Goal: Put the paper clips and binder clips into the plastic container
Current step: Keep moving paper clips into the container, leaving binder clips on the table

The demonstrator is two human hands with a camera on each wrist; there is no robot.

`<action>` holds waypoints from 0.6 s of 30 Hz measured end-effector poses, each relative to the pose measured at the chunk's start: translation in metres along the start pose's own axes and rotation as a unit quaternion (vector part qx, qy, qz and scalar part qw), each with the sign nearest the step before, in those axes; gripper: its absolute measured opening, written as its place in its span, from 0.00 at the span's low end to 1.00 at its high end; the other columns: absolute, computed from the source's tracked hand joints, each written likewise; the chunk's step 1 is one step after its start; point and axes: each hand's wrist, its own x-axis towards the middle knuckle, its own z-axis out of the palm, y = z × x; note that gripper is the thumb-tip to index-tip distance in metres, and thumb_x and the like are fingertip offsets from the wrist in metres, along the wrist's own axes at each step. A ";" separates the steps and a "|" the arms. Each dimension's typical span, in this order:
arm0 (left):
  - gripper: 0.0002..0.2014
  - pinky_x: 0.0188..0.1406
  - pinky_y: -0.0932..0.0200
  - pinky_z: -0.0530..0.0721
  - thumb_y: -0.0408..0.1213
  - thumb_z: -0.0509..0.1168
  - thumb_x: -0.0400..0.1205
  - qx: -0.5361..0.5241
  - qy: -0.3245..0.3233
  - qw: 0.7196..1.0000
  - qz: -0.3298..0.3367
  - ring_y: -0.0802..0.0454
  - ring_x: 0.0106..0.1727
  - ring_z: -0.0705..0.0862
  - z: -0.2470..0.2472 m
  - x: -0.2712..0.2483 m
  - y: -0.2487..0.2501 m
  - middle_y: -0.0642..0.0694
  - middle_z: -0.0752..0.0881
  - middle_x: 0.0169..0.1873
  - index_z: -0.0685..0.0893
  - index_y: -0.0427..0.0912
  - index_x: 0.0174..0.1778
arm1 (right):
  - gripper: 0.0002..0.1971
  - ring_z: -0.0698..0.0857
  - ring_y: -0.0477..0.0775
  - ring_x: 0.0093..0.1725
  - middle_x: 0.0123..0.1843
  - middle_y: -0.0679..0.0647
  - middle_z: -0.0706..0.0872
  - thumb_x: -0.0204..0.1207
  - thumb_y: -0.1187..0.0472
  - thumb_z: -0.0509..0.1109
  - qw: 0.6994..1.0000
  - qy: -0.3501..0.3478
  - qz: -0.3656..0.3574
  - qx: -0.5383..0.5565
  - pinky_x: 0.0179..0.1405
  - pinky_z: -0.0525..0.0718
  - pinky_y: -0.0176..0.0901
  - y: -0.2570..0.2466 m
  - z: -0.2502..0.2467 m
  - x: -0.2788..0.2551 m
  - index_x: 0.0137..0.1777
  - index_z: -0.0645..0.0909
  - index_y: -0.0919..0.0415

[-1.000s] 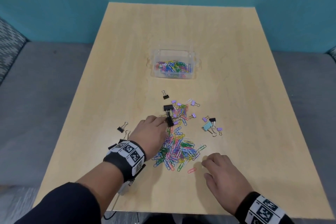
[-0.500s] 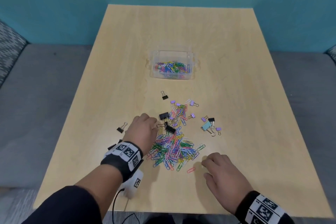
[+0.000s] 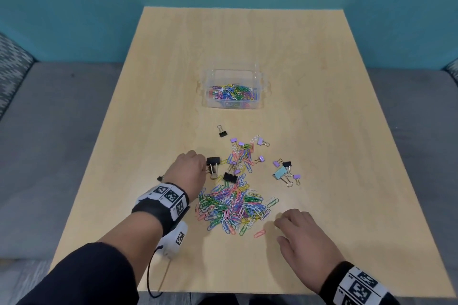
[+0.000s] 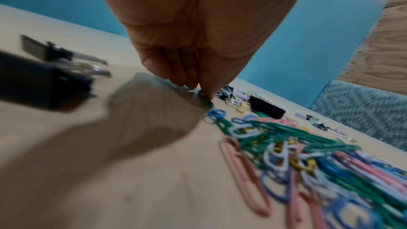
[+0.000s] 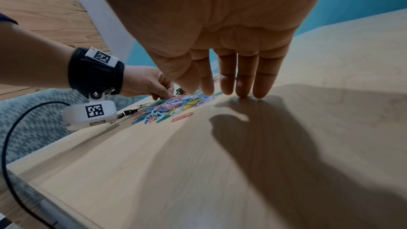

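Note:
A heap of coloured paper clips (image 3: 233, 205) lies near the front of the wooden table (image 3: 322, 82). Black binder clips (image 3: 213, 161) (image 3: 230, 177) and small purple ones (image 3: 260, 141) are scattered just beyond it. A teal binder clip (image 3: 280, 172) lies to their right. The clear plastic container (image 3: 233, 104) stands farther back with paper clips inside. My left hand (image 3: 202, 166) is at the heap's far left edge. In the left wrist view its bunched fingertips (image 4: 191, 83) pinch a green paper clip (image 4: 206, 101) against the table. My right hand (image 3: 285, 228) rests with straight fingers (image 5: 244, 83) touching the table, right of the heap.
A lone pink paper clip (image 3: 259, 233) lies by my right thumb. A small black binder clip (image 3: 222, 134) sits between heap and container; more black ones (image 4: 44, 76) lie left of my left wrist. A grey seat (image 3: 49, 143) flanks the table. A camera cable (image 3: 150, 277) hangs over the front edge.
My left hand has slid left from the middle of the clips, and the two black binder clips shifted left with it. The right hand has stayed put.

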 end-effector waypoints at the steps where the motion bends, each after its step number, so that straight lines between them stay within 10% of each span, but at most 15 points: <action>1: 0.06 0.38 0.49 0.77 0.33 0.60 0.79 0.003 0.005 1.000 -0.015 0.43 0.42 0.77 -0.002 -0.001 -0.006 0.44 0.78 0.39 0.79 0.42 0.37 | 0.13 0.78 0.54 0.46 0.52 0.47 0.78 0.70 0.54 0.59 1.000 -0.001 0.000 0.000 0.44 0.83 0.46 0.001 0.000 0.001 0.52 0.79 0.51; 14: 0.12 0.44 0.52 0.78 0.31 0.56 0.79 -0.134 0.099 0.970 -0.175 0.41 0.47 0.81 -0.022 0.014 -0.023 0.41 0.83 0.51 0.81 0.43 0.55 | 0.12 0.78 0.54 0.46 0.51 0.47 0.79 0.69 0.56 0.61 1.000 0.001 -0.002 0.008 0.43 0.83 0.45 -0.002 -0.005 0.005 0.51 0.80 0.51; 18: 0.08 0.42 0.49 0.78 0.38 0.58 0.81 -0.064 0.093 0.991 -0.065 0.38 0.47 0.80 -0.024 0.005 0.006 0.39 0.80 0.46 0.80 0.39 0.50 | 0.13 0.78 0.53 0.45 0.51 0.47 0.79 0.70 0.54 0.57 1.000 -0.001 0.001 0.007 0.42 0.83 0.45 -0.002 -0.006 0.003 0.51 0.80 0.51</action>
